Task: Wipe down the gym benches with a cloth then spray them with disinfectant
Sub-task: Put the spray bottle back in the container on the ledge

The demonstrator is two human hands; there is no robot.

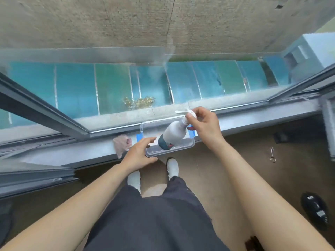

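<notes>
A white spray bottle [175, 133] with a dark label at its base leans inside a clear plastic box [188, 144] with blue clips on the window sill. My right hand [204, 124] grips the bottle's neck just under the trigger head. My left hand [140, 153] holds the box's near left corner, fingers over its rim. A pinkish cloth [121, 144] lies crumpled on the sill just left of the box. No bench is in view.
The grey window sill [72, 154] runs across the view, with open window frames at left [36, 109] and right. Beyond lies a drop to blue-green roofing. My white shoes stand on brown floor. A black shoe [315, 210] and a small metal item [272, 154] lie at right.
</notes>
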